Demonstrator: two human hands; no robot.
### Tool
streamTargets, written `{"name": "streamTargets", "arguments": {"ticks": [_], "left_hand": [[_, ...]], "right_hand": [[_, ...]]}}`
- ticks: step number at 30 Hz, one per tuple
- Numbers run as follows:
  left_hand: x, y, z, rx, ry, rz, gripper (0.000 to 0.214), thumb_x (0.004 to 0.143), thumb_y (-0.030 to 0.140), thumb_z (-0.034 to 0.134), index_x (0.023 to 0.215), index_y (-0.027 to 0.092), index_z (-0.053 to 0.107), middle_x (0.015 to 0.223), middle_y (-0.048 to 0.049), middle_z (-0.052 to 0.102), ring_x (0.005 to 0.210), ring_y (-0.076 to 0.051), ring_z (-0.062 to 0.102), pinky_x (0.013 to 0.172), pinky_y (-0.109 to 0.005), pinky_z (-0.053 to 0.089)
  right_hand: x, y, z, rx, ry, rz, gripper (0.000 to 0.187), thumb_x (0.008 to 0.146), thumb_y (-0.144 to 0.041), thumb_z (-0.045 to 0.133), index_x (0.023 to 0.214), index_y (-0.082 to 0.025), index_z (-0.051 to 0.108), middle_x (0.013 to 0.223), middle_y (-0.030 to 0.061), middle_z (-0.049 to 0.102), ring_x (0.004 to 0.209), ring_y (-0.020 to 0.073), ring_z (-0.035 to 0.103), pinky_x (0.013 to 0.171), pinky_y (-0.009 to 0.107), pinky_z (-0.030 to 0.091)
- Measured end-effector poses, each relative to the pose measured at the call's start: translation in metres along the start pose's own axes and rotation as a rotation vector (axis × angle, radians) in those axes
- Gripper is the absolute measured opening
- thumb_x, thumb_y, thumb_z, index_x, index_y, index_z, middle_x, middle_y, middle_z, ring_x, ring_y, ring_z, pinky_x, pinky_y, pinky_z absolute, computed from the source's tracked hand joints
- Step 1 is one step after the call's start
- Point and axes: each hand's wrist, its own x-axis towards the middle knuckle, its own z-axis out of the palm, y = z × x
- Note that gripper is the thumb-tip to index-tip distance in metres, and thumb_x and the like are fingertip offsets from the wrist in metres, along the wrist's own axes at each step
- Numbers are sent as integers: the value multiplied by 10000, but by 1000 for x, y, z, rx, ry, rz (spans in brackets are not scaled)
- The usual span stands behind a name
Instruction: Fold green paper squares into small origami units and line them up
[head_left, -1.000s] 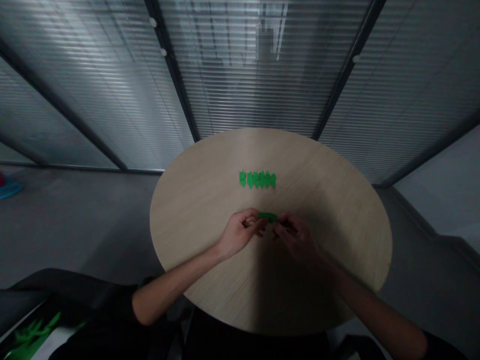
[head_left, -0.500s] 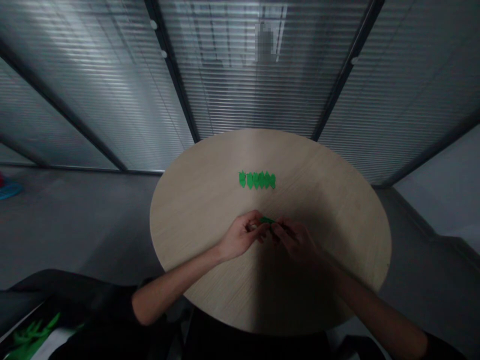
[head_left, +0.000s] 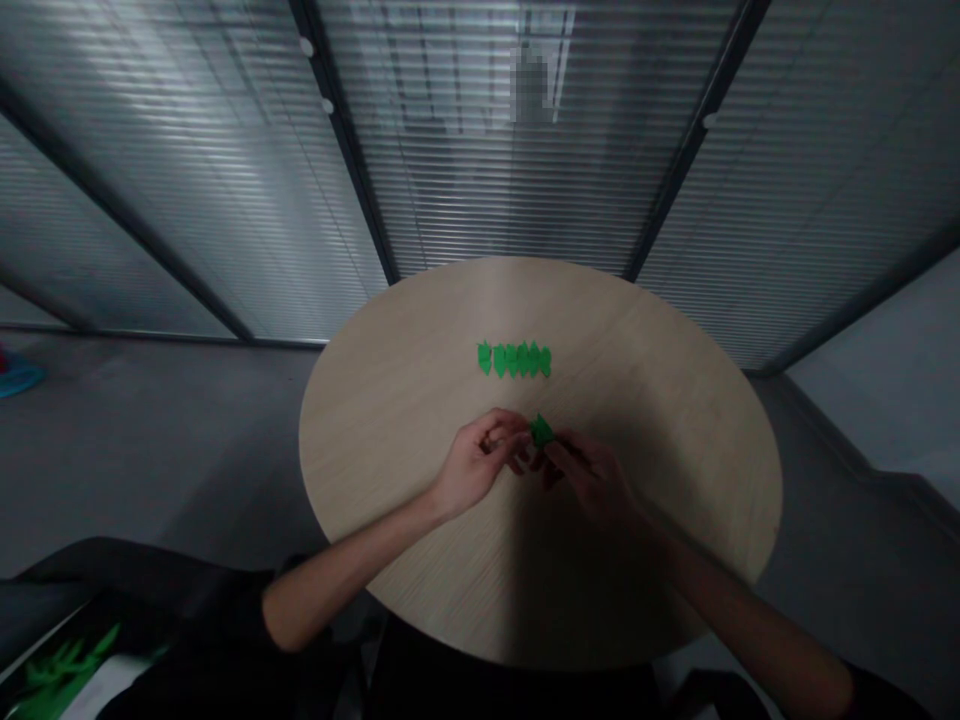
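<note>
Right hand low and centre-right of the frame, fingertips closed on the lower end of a small green folded-paper piece. Apparently a firm pinch, contact dulled by shadow. Piece standing up from those fingertips, pointed end toward the top of the frame, long axis tilted slightly off vertical; exact line hard to read at this size. Right hand nearer the piece. Left hand just beside it on the frame's left, fingers curled in toward the thumb, nothing visible between them, no clear contact with the piece. Narrow gap between the two hands.

Left forearm rising from lower left toward centre; right forearm coming in from lower right, mostly in shade.

Farther out, on a round pale wood-grain counter: a straight side-by-side row of green folded-paper pieces, nearly level across the frame, just up and left of the held piece, clear of both hands.

Beyond the counter, slatted blinds across the top of the frame; grey floor to the left. Blue object at the left edge. Dark item with green markings in the lower left corner, kind unclear.
</note>
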Motion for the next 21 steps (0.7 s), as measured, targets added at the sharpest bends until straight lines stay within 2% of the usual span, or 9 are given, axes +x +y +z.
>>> {"name": "streamTargets", "arguments": {"ticks": [11,16,21], "left_hand": [[-3,2,1,106,4,73,249,981,387,672,921,152,620,702,0,632,581,-100,637,530,-196,564],[-4,-1,0,123,-20,112,260,1017,404,616,928,162,580,699,7,604,585,-94,619,530,-184,551],[-5,-3,-3,216,-25,152,249,1045,383,555,931,164,582,808,-26,603,653,-110,627,549,-203,562]], "right_hand": [[-2,-1,0,-83,-22,-3,332,991,-487,618,898,-188,729,825,59,732,639,145,645,590,276,517],[-3,-2,-1,-110,-31,-25,315,972,-482,641,939,-186,743,842,63,746,651,149,659,595,271,538],[-3,0,-2,-88,-36,-5,315,932,-490,697,1037,-195,736,857,65,762,672,167,695,625,294,584]]}}
